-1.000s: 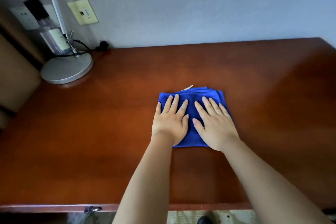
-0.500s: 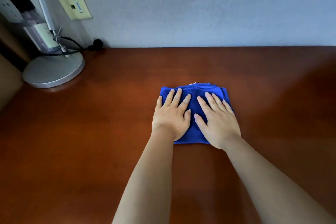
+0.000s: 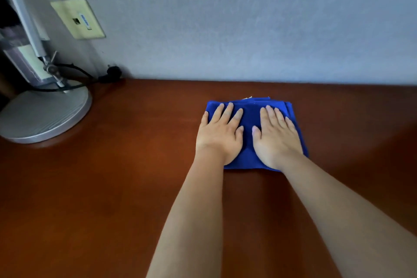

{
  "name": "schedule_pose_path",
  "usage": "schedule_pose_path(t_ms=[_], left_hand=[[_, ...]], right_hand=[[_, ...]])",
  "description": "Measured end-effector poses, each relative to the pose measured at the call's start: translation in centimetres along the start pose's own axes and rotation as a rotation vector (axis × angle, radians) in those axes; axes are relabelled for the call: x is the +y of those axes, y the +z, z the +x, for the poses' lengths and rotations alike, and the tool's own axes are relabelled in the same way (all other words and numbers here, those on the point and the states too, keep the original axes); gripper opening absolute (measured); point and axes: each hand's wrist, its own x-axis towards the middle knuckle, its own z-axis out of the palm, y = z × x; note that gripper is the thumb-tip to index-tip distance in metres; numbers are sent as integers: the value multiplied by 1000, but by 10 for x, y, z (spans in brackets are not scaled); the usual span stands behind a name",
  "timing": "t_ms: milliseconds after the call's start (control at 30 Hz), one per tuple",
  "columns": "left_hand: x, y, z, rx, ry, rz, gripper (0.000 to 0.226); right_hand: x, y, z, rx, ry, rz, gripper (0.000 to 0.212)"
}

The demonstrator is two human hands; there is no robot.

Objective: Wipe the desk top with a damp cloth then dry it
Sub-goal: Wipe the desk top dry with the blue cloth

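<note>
A folded blue cloth (image 3: 249,117) lies flat on the reddish-brown desk top (image 3: 117,187), close to the back edge by the wall. My left hand (image 3: 220,134) presses on the cloth's left half, palm down, fingers straight and slightly spread. My right hand (image 3: 276,136) presses on its right half in the same flat way. A small pale tag peeks out at the cloth's far edge.
A desk lamp with a round silver base (image 3: 42,113) stands at the back left, its black cord (image 3: 74,74) trailing to the wall. A cream wall plate (image 3: 77,19) sits above it. The grey wall runs right behind the cloth.
Both hands have pushed the cloth away from me toward the wall, and my view has moved forward with them. The hands have spread slightly apart on the cloth.
</note>
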Motion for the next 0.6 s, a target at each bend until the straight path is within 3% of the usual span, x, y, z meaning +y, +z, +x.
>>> schedule_pose_path(t_ms=[333,600], left_hand=[[-11,-5,64,20,-74,7,55],[-10,-6,48,8,-52,13,55]], right_hand=[[7,-14,73,11,-104,-32,59],[10,-12,55,12,-155,-61,55]])
